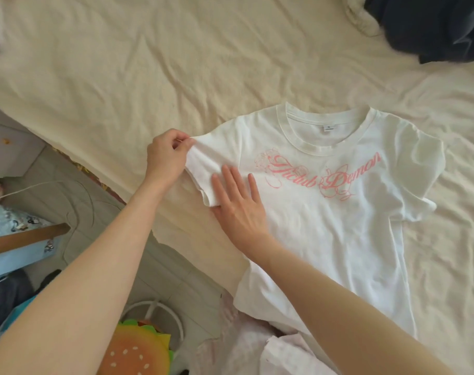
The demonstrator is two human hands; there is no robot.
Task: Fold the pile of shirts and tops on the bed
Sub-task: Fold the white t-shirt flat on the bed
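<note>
White tee (pixel 338 226) with pink script lies face up, flat on cream bed sheet (pixel 122 77), near bed's edge. My left hand (pixel 164 158) pinches left sleeve (pixel 206 174) hem between thumb and fingers; right hand (pixel 238 204) flat, fingers straight, pressing fabric beside sleeve. My read: first fold only starting, body unfolded. More pale garments (pixel 257 347) bunched at hem end, dark clothing (pixel 433 28) far corner, all unfolded. Collar points away from me; long axis runs collar to hem, toward me.
</note>
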